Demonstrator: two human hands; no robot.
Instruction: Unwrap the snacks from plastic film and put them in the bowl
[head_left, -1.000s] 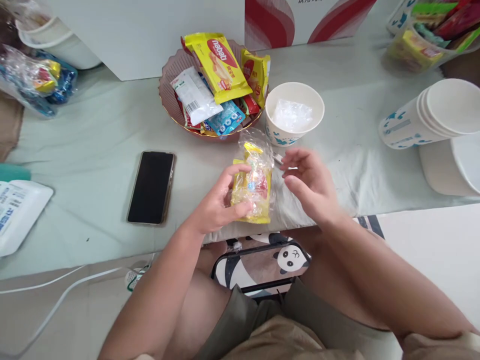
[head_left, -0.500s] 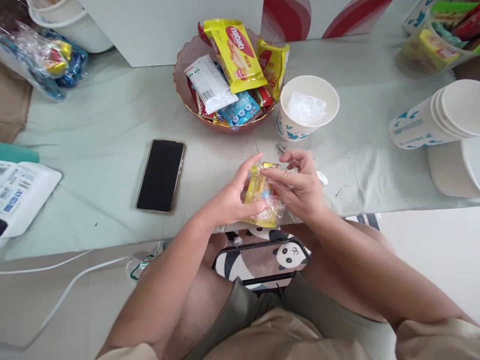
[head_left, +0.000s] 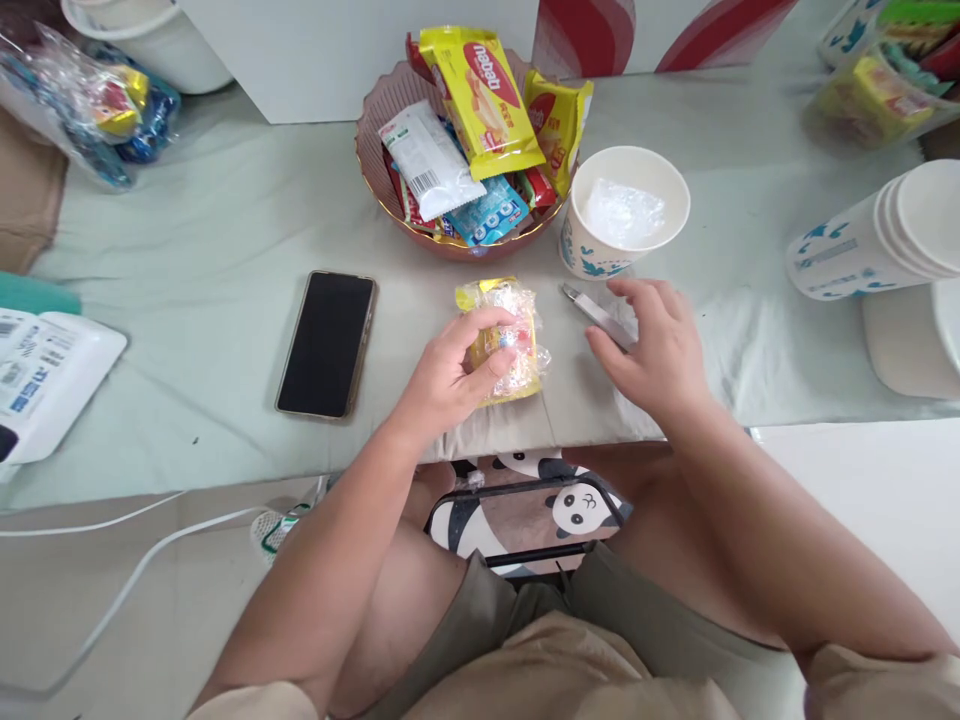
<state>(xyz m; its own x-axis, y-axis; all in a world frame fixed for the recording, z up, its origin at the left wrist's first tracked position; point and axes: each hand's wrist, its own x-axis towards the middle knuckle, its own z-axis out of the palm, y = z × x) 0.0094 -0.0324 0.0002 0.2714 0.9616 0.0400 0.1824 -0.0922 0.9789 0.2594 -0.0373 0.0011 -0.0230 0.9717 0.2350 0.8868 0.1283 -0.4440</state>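
My left hand (head_left: 457, 375) rests on a yellow snack packet (head_left: 529, 375) wrapped in clear crinkled plastic, its thumb and fingers closed on the near-left part of the wrap. The packet lies on the cloth near the table's front edge. To its right is a small grey-white cutter (head_left: 598, 318), lying at a slant. Over the cutter's near end is my right hand (head_left: 660, 345), fingers curved and apart, with nothing seen in its grip. Behind the cutter stands a paper cup (head_left: 574, 245) with clear plastic inside.
A pink bowl (head_left: 480, 250) of snack packets stands at the back centre. A black phone (head_left: 326, 345) lies left of my hands. Stacked paper cups (head_left: 840, 250) lean over a white tub (head_left: 904, 345) at the right. A white box (head_left: 315, 60) stands behind.
My right hand has let go of the plastic and moved right to the cutter. My left hand stays with the packet, which now lies slightly farther forward on the table.
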